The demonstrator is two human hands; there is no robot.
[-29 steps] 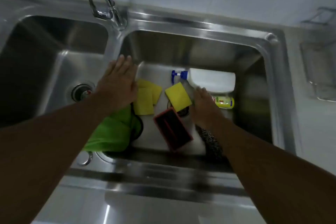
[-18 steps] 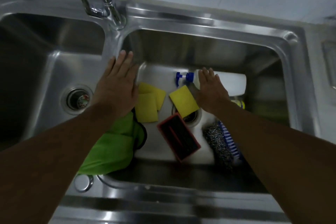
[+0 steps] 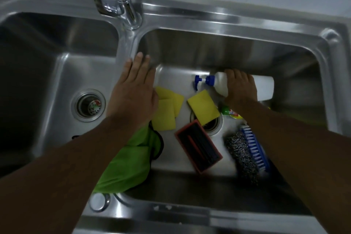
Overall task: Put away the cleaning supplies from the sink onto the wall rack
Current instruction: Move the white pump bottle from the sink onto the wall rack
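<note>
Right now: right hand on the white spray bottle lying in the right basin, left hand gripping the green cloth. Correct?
Not quite. The left hand grips nothing: it lies flat and open above the green cloth, per the head view. The right hand is on the white spray bottle in the right basin.

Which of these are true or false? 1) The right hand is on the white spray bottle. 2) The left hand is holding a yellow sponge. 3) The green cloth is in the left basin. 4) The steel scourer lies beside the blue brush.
1) True: the right hand wraps over the white spray bottle, which lies on its side.
2) False: the left hand is flat and open, holding nothing; the yellow sponges lie beside it.
3) False: the green cloth is in the right basin.
4) True: the steel scourer lies against the blue brush.
</note>
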